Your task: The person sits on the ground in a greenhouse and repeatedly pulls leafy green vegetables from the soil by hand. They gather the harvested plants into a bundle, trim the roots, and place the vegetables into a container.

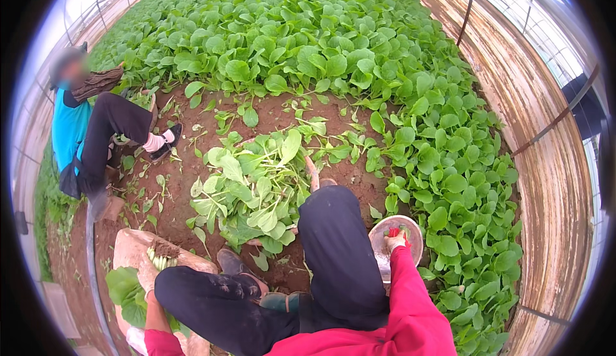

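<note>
My left hand [147, 274], at the lower left, is closed around a bunch of leafy greens [129, 292], with pale stems and soil-covered roots towards the top and broad leaves hanging below. Beneath it lies a pale, soil-stained sack or crate-like surface [192, 260]; which one, I cannot tell. At the right of my knee, my right hand [396, 241] reaches into a round, pale bowl [417, 252] and holds a bundle of red ties or strips [394, 232]. Before me, between both legs and the crop, a large heap of loose leaves [260, 182] covers most of a basket.
Dense leafy greens [337, 28] grow ahead and along the right side. A co-worker [72, 120] sits at the left beside another basket [153, 110]. Scattered leaves lie on brown soil [221, 105]. A grey pipe [91, 255] runs at the left; plastic sheeting [544, 163] stands at the right.
</note>
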{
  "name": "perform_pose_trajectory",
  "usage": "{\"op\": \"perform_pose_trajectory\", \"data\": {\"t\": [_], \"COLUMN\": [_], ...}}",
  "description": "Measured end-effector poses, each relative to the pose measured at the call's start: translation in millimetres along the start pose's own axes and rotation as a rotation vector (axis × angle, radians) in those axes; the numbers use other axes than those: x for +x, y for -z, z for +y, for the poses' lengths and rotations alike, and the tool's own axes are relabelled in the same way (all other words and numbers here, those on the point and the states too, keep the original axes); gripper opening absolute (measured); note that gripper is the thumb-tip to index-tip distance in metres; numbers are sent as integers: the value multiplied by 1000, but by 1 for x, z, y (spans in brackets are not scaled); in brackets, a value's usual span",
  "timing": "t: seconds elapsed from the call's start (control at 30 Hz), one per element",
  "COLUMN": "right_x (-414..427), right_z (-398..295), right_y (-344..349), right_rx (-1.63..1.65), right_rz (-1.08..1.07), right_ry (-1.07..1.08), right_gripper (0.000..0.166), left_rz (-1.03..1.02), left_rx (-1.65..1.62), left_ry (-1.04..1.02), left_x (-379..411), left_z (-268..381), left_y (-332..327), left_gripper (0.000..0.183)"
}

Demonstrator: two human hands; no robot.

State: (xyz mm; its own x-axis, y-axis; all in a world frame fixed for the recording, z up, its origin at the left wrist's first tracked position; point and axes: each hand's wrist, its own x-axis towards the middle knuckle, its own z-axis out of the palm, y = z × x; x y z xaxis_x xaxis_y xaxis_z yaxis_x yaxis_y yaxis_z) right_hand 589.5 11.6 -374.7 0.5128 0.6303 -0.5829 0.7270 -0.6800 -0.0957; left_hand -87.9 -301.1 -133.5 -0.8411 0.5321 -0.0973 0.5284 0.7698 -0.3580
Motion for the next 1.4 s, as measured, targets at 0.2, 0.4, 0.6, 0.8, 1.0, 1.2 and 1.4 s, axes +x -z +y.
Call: {"op": "perform_pose_trajectory", "data": {"t": [0.2,0.4,0.6,0.8,1.0,1.2,1.4], "right_x": [-52,-77,-83,-68,-194,-234,-253], "right_z": [-10,-3,-47,-123,-268,-347,-369], "right_y": [-1,-23,19,125,227,206,180], "right_rx": [-91,-88,-120,1266,1162,1012,1031], "right_rz": [-12,-76,-18,-627,-797,-1017,-1040], "right_ry": [260,491,352,299,754,873,798], "right_gripper": [51,26,31,31,29,26,25], "left_rz": [-22,-21,13,73,47,61,19], "left_rx": [20,-4,0,-80,-230,-229,-274], "left_ry": [10,-15,8,-11,-4,19,43], "left_x": [-8,-6,-16,5,-9,-13,-22], "left_z": [-8,1,-23,-2,16,20,20], "left_y": [1,-8,-10,-10,17,29,43], "left_gripper": [60,59,59,59,86,95,107]}}
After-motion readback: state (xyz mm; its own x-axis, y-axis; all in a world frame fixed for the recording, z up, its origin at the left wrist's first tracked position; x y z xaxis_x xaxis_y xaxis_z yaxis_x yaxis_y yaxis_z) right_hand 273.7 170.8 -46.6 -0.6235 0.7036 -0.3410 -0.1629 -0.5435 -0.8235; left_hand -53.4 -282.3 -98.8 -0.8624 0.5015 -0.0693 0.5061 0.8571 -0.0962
